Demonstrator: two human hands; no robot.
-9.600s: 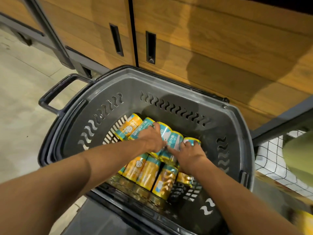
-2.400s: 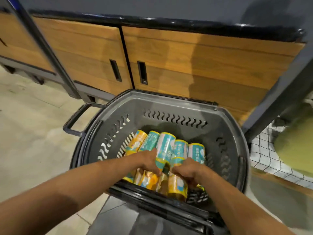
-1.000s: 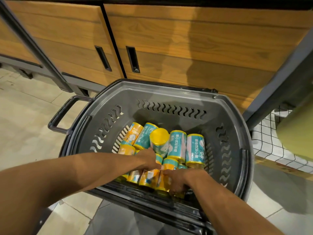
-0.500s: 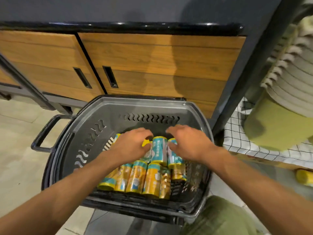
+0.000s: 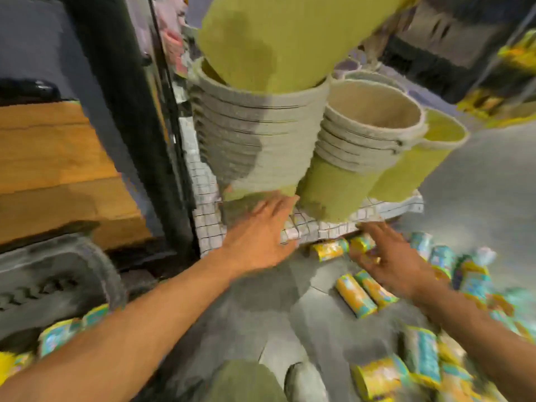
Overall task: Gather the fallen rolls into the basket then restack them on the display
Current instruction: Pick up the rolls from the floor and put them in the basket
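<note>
Basket: the grey basket (image 5: 58, 274) now sits well off to the left of my left fingers (image 5: 275, 206). Half a second ago both sets of fingers were down inside it.
Gathered rolls: the rolls already collected (image 5: 66, 332) seem to lie in the basket, far behind my left fingers. I no longer hold them.
Left fingers: out of the basket, spread straight and holding nothing. They hover at the edge of the checked shelf cloth (image 5: 319, 227), below the stacked woven tubs (image 5: 255, 140).
Roll under the shelf: a yellow roll (image 5: 329, 250) lies on the floor between my two sets of fingers.
Right fingers: my right fingers (image 5: 374, 230) are loosely open and empty, reaching down at another roll (image 5: 361, 245) by their tips. Blur hides whether they touch it.
Fallen rolls: a pair (image 5: 355, 298) lies just beneath my right palm, and a heap (image 5: 452, 358) lies right of that wrist.
Meaning: I have turned from the basket back to the floor. Gathering looks only partly done, and restacking has not begun.
</note>
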